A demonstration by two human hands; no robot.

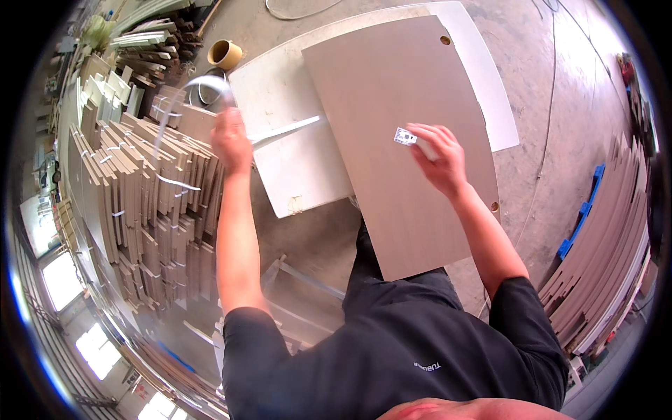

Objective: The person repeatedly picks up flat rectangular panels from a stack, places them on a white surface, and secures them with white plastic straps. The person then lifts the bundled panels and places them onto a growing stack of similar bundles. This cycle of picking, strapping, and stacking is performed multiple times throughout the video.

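A taupe wooden panel (392,91) with two round holes near its right edge lies in front of me, on top of a white board (287,84). My right hand (442,162) is above the panel, a small white printed label (404,136) held at the fingertips. Out to the left, my left hand (232,143) is closed and slightly blurred. From it a pale, thin strip (208,82) loops up and to the left, also smeared by motion. Another narrow white strip (287,129) stretches over the white board beside the left hand.
Stacks of taupe boards tied with white bands (161,182) stand at my left. A yellow-brown cylindrical container (224,54) sits beyond them. On the right, long taupe boards (602,245) lie piled near a blue piece (582,210). A cable (544,154) runs along the concrete floor.
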